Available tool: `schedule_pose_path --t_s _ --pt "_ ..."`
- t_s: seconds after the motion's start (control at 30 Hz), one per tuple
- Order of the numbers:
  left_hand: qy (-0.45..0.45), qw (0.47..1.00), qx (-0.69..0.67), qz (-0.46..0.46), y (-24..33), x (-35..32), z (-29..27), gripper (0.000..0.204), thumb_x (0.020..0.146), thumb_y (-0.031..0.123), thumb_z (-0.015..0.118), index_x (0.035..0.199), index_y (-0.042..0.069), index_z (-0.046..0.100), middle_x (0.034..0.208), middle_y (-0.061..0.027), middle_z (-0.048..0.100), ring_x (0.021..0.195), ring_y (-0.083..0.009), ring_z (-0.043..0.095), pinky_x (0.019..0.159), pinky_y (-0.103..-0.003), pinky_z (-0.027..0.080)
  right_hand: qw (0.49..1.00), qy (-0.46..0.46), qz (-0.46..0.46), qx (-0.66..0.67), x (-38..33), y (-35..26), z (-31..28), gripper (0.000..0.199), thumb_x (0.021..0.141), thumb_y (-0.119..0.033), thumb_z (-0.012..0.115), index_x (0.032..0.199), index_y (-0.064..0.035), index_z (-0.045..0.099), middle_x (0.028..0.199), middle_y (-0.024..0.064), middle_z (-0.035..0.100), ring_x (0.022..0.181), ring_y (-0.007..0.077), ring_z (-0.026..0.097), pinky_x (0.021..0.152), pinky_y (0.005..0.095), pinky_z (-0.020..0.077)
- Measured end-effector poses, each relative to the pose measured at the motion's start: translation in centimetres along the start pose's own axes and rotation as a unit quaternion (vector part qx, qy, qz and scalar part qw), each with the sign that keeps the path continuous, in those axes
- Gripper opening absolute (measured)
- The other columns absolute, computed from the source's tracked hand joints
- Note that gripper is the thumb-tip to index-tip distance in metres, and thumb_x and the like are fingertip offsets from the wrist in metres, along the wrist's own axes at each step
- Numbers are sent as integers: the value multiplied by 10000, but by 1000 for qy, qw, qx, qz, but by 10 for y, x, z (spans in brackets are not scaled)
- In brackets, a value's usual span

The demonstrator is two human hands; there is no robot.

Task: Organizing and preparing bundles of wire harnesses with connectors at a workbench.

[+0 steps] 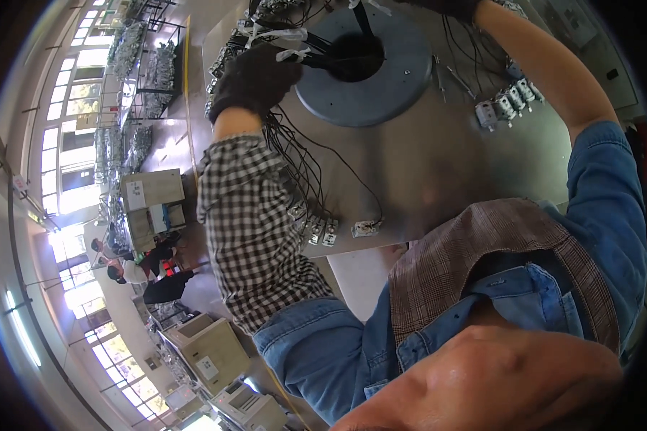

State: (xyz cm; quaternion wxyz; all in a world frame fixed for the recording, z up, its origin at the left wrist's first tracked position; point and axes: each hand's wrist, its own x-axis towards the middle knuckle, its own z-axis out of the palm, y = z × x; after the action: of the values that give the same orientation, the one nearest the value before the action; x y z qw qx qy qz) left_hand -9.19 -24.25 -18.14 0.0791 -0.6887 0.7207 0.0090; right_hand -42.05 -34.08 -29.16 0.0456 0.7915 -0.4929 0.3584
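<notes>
The left hand [255,79], in a black glove, has its fingers closed around a bundle of black wires [316,61] just beside the dark hole of the round grey disc [388,82] on the counter [438,165]. The right hand [449,7] is cut off at the top edge, so I cannot tell its fingers. To do this well, I think the grip should stay close to the hole and the loose wires hanging under the fingers should not tangle.

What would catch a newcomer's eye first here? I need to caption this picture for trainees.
Most striking is the round grey disc with a dark hole, at the top of the metal table. The black-gloved left hand grips a bundle of black wires beside it; these hang down to small metal connectors at the table's near edge. The right hand reaches past the disc, mostly out of view.
</notes>
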Motion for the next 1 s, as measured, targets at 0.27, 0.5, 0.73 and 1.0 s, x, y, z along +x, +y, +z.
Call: schedule_pose_path --t_s 0.27,0.5,0.73,1.0 --pt "15 871 -490 41 15 -21 15 353 1001 307 595 1186 6 609 885 -117 686 749 -290 671 698 -427 549 996 -69 47 20 21 38 16 595 951 -160 502 1540 -182 427 1001 280 711 849 449 704 742 538 540" --pt "-57 825 -561 -43 7 18 23 396 860 169 795 1240 137 688 1064 -45 694 920 -212 694 744 -324 607 993 -117 11 24 29 44 3 578 969 -288 528 1540 -274 441 1095 240 720 876 414 715 792 526 543" --pt "243 900 130 338 -3 22 8 364 751 143 842 1079 142 686 1133 -58 666 1037 -266 677 909 -389 588 940 -91 -27 329 -14 -29 -78 774 924 -340 655 1588 -105 332 1491 268 486 1375 473 462 1124 537 403" --pt "210 927 -278 141 70 23 13 200 990 212 607 997 14 633 713 -61 601 665 -208 614 630 -359 511 873 -332 -23 356 -194 -99 -117 766 911 -386 746 1543 -77 443 1552 191 479 1432 308 482 1170 453 422"
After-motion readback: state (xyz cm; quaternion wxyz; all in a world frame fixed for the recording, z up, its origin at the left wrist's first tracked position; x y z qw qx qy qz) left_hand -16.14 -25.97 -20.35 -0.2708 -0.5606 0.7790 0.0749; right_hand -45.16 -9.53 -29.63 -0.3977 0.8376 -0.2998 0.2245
